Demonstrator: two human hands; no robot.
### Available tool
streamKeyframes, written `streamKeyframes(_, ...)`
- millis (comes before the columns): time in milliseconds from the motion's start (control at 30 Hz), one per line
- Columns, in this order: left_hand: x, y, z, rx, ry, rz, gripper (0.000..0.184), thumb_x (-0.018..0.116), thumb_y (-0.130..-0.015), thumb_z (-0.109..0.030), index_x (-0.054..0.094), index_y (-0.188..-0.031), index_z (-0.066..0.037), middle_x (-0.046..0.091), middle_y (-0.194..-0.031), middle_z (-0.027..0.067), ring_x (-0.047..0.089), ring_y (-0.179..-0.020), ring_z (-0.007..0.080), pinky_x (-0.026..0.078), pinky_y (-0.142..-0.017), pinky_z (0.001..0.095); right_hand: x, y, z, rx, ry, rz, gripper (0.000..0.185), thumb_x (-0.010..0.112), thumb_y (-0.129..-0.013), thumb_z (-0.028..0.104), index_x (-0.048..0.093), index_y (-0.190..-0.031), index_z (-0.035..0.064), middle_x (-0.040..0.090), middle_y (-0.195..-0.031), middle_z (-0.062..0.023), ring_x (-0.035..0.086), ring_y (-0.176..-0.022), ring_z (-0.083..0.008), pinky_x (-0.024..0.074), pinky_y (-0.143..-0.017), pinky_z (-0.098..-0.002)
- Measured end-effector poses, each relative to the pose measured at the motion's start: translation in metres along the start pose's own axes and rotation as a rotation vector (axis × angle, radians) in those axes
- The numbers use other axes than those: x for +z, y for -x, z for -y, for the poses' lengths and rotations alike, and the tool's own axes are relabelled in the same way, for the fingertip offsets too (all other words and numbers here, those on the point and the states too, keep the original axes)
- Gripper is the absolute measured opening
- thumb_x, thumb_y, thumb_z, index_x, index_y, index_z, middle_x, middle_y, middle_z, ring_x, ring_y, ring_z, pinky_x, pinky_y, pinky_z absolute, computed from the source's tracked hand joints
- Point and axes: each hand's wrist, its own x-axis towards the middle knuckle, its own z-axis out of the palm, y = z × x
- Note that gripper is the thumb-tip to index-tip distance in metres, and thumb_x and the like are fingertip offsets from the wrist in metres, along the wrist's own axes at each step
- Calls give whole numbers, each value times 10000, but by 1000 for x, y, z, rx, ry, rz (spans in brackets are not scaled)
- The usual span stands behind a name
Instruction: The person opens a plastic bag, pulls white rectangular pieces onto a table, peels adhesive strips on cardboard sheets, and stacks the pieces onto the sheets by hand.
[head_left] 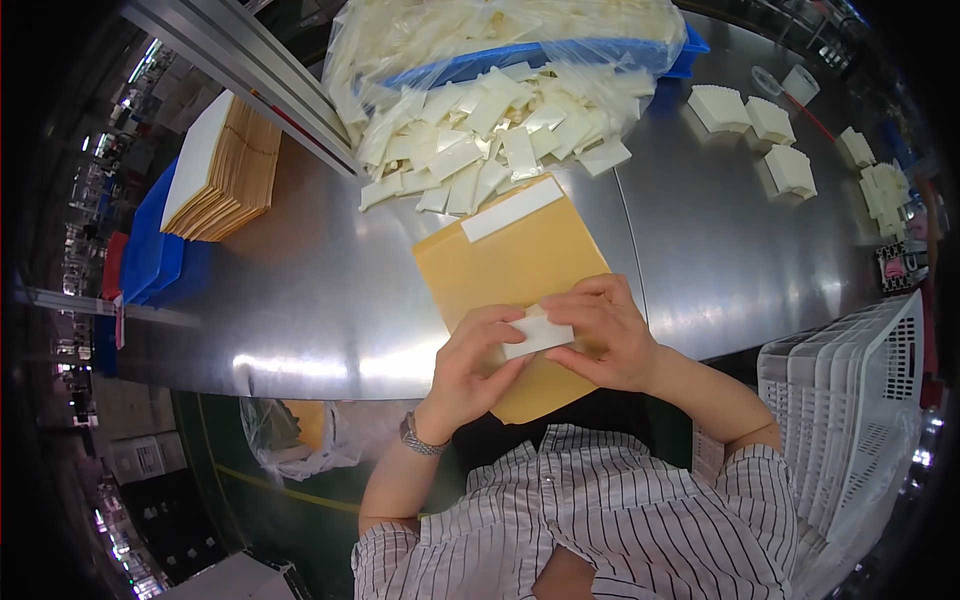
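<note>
Between my two hands is a small white rectangular piece [538,336], held over the lower part of a yellow-brown sheet [520,265]. My left hand [478,362] grips its left end, fingers above and thumb below. At its right end, my right hand [608,335] pinches it between fingers and thumb. One white piece [513,208] lies along the sheet's top edge. The sheet lies tilted on the metal table [330,290], its lower corner hanging past the front edge. Just beyond it spreads a heap of white packets [490,130].
A clear bag [420,40] and blue tray [685,55] stand behind the heap. Stacked brown envelopes [235,170] and blue bins [155,240] are at left. White stacks [718,108] sit at back right. White crates [835,400] stand right; a metal post [250,75] rises upper left.
</note>
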Motion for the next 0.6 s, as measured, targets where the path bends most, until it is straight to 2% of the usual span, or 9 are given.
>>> streamKeyframes(67,-1,0,1,12,1,4,346,800,-790,39,655,-1092,-44,662,-1252,167,664,-1148,332,540,-970,388,-4,2,-1,51,-25,-11,589,895,-736,109,600,-1245,80,678,-1294,-75,572,-1100,-274,472,-955,-400)
streamKeyframes(133,0,0,2,23,3,6,348,799,-792,40,654,-1096,-45,661,-1254,169,664,-1148,333,541,-971,392,-11,3,1,238,-63,38,615,889,-759,130,573,-1284,69,650,-1305,-81,572,-1127,-273,474,-987,-393)
streamKeyframes(267,1,0,2,9,24,2,347,792,-795,43,662,-1104,-45,659,-1260,175,660,-1160,334,539,-980,396,-4,11,-11,298,-177,13,587,875,-784,145,574,-1279,54,639,-1274,-84,572,-1140,-265,474,-1006,-385)
streamKeyframes(433,-2,2,7,61,-32,56,361,775,-814,36,705,-1154,-61,625,-1300,173,639,-1196,326,540,-975,397,-4,10,-15,380,-284,108,545,870,-804,169,593,-1265,78,636,-1230,-70,564,-1179,-247,463,-1016,-372)
streamKeyframes(567,3,4,15,46,50,107,336,750,-866,22,720,-1183,-84,543,-1351,159,603,-1218,321,520,-989,399,-11,-2,-31,313,-303,180,471,863,-808,161,624,-1209,97,637,-1213,-53,567,-1165,-245,450,-1020,-372)
streamKeyframes(600,4,5,18,25,97,111,323,742,-882,18,714,-1187,-86,517,-1362,153,591,-1217,318,509,-999,400,-15,-10,-40,215,-303,270,428,853,-819,167,632,-1179,98,635,-1211,-51,566,-1156,-247,447,-1017,-373)
